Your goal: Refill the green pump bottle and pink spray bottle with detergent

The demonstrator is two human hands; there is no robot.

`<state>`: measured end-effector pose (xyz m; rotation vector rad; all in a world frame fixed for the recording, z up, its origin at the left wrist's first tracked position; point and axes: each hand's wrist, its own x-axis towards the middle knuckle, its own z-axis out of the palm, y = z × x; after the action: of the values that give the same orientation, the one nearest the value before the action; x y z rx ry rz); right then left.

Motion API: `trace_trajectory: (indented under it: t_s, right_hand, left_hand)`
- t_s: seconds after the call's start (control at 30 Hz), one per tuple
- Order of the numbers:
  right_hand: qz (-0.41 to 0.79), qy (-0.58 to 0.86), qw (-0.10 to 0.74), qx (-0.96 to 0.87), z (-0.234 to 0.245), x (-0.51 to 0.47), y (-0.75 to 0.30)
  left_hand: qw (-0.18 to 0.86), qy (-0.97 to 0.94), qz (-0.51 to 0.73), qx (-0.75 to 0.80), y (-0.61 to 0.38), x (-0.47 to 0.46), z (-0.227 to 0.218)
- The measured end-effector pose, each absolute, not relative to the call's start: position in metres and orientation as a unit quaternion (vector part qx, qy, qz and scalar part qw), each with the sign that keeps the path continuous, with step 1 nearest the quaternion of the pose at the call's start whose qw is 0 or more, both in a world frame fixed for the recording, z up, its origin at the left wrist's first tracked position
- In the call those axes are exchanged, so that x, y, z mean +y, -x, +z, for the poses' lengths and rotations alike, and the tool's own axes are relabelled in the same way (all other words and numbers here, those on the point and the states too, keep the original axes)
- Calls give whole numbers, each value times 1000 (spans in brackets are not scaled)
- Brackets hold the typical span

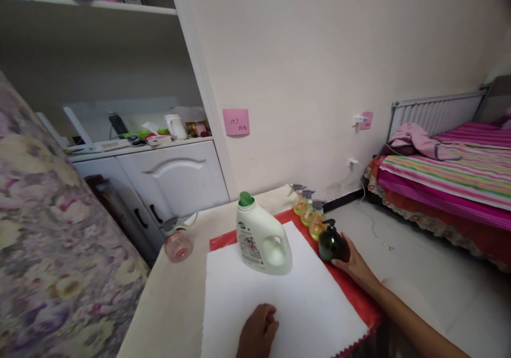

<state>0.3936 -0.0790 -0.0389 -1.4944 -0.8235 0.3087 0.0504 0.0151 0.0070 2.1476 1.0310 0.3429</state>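
around green bottle (332,245) (upright): right hand (355,266)

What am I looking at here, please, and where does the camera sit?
There is no machine here: a person wears a camera on the head, looking forward and down, so this one picture shows their own bare hands. The right hand grips a dark green pump bottle at the edge of a red mat. The left hand rests, fingers curled, on a white cloth spread over the mat. On the cloth stands a white jug with a green cap; beyond the pump bottle stand three yellow spray bottles. A pink spray bottle sits apart on the table.
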Motion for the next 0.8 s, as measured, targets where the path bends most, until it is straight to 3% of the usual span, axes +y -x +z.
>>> trace_trajectory:
  t_s: [0.13, 0.5, 0.67, 0.8]
  right_hand:
    - [111, 685, 650, -311, -40, -102, -369]
    - [278, 645, 550, -452, -26, -84, -255]
    - [300, 631, 503, -510, -40, -75, -234]
    - [321, 631, 501, -499, -45, -75, -235]
  left_hand:
    - [369, -830, 154, 389, -48, 11, 9]
    - [420, -778, 219, 413, -34, 13, 21]
    - [452, -691, 346, 446, -14, 47, 36]
    - [400, -631, 432, 505, 13, 102, 51]
